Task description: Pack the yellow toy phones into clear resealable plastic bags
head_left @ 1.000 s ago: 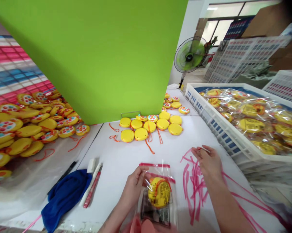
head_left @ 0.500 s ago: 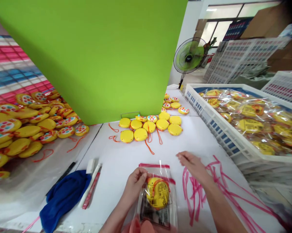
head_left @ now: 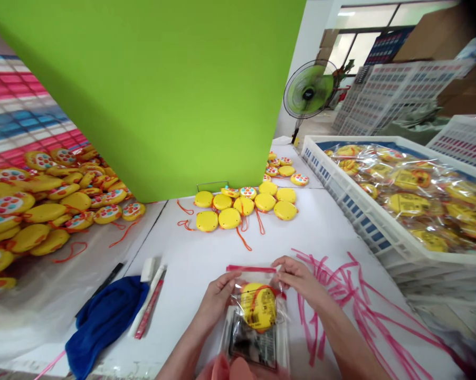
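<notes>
A clear resealable plastic bag with a red strip along its top lies on the white table right in front of me. Inside it are a round yellow toy on an orange cord and a dark printed card. My left hand grips the bag's left side. My right hand has its fingers on the bag's top right corner. Loose pink strips lie to the right of that hand. A blurred pink shape covers the bag's lower edge.
Round yellow toys with orange cords lie ahead on the table. A larger heap of toys sits at the left. A blue cloth and a white tube lie nearby. A white crate of bagged toys stands at the right.
My right hand has moved left from above the pink strips onto the bag's top right corner. The yellow toy sits slightly higher in the bag, and the pink strips have shifted.
</notes>
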`<action>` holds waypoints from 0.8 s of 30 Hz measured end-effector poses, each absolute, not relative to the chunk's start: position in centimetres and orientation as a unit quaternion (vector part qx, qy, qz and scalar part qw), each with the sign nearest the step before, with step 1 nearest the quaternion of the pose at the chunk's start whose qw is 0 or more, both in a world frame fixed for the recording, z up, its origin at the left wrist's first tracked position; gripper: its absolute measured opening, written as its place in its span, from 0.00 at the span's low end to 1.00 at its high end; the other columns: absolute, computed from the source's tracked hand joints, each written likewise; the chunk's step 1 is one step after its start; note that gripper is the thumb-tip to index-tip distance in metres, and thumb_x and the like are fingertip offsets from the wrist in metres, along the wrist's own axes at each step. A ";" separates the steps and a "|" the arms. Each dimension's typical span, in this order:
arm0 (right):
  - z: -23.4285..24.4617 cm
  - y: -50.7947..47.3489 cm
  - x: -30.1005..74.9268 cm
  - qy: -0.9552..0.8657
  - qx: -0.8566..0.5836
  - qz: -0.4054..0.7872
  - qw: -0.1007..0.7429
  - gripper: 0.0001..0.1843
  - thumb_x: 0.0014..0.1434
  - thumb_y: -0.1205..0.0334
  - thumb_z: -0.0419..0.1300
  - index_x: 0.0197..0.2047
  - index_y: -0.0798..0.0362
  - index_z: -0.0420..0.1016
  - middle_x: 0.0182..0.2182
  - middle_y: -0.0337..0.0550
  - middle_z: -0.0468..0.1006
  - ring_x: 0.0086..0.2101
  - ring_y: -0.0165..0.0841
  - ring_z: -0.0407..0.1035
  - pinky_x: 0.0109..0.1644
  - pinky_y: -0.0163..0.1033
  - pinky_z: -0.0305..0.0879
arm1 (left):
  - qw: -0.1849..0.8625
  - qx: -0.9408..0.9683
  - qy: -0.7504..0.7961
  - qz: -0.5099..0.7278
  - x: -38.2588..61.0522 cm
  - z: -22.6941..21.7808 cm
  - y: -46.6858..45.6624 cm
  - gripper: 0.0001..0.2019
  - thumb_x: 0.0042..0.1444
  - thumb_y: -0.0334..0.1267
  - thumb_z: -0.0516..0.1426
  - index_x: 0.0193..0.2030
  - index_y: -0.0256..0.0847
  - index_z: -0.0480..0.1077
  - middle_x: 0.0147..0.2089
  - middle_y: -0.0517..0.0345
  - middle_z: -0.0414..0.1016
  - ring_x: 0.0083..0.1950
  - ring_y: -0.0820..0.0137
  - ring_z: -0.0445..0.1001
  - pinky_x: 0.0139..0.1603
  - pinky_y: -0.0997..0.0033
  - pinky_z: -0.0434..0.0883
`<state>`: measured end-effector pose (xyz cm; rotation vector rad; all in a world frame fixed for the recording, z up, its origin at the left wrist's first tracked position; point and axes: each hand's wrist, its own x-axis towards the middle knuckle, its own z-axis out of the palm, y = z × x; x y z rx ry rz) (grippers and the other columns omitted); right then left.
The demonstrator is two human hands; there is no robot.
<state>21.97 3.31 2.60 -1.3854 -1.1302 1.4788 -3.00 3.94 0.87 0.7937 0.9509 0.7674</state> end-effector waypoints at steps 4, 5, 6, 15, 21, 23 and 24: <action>2.3 3.2 22.3 -0.445 -0.552 0.587 0.391 0.09 0.50 0.62 0.60 0.36 0.55 0.75 0.23 0.36 0.76 0.23 0.28 0.66 0.28 0.33 0.59 | 0.741 0.398 0.432 0.327 -3.0 1.4 3.9 0.22 0.50 0.51 0.62 0.46 0.37 0.75 0.44 0.46 0.79 0.40 0.62 0.77 0.38 0.67 0.71; 2.1 3.2 22.3 -0.441 -0.554 0.588 0.391 0.07 0.50 0.63 0.60 0.33 0.55 0.75 0.23 0.36 0.76 0.23 0.27 0.65 0.28 0.33 0.58 | 0.735 0.416 0.431 0.318 -3.1 1.5 4.0 0.20 0.51 0.50 0.61 0.43 0.36 0.76 0.44 0.45 0.79 0.41 0.62 0.76 0.39 0.67 0.70; 1.9 3.3 22.3 -0.437 -0.555 0.588 0.393 0.05 0.49 0.63 0.60 0.30 0.55 0.74 0.23 0.36 0.76 0.22 0.27 0.65 0.28 0.32 0.58 | 0.730 0.433 0.429 0.309 -3.1 1.7 4.0 0.17 0.52 0.48 0.60 0.41 0.36 0.77 0.45 0.45 0.79 0.43 0.61 0.76 0.39 0.67 0.70; 1.8 3.6 21.9 -0.412 -0.605 0.569 0.374 0.21 0.59 0.43 0.53 0.36 0.53 0.74 0.22 0.39 0.78 0.21 0.30 0.68 0.23 0.33 0.57 | 0.734 0.461 0.406 0.290 -3.5 2.6 4.0 0.12 0.55 0.44 0.57 0.33 0.36 0.75 0.49 0.46 0.76 0.48 0.61 0.73 0.42 0.68 0.68; 2.4 3.3 22.1 -0.484 -0.561 0.581 0.336 0.19 0.55 0.46 0.61 0.26 0.54 0.71 0.21 0.36 0.75 0.18 0.26 0.63 0.22 0.31 0.55 | 0.695 0.470 0.455 0.298 -2.7 1.5 3.9 0.22 0.53 0.56 0.59 0.34 0.33 0.76 0.25 0.56 0.71 0.29 0.70 0.68 0.32 0.73 0.63; 3.0 3.8 23.5 -0.483 -0.567 0.566 0.353 0.19 0.54 0.46 0.61 0.26 0.54 0.72 0.22 0.36 0.75 0.19 0.26 0.63 0.22 0.31 0.56 | 0.681 0.481 0.464 0.299 -2.5 1.0 3.8 0.23 0.54 0.57 0.57 0.33 0.34 0.75 0.23 0.58 0.68 0.29 0.70 0.67 0.32 0.73 0.63; 3.5 4.3 24.6 -0.481 -0.581 0.544 0.367 0.18 0.53 0.46 0.62 0.26 0.55 0.73 0.21 0.36 0.74 0.19 0.27 0.63 0.22 0.31 0.58 | 0.673 0.488 0.468 0.299 -2.4 0.9 3.8 0.23 0.54 0.57 0.57 0.33 0.34 0.74 0.24 0.59 0.68 0.29 0.70 0.67 0.32 0.73 0.64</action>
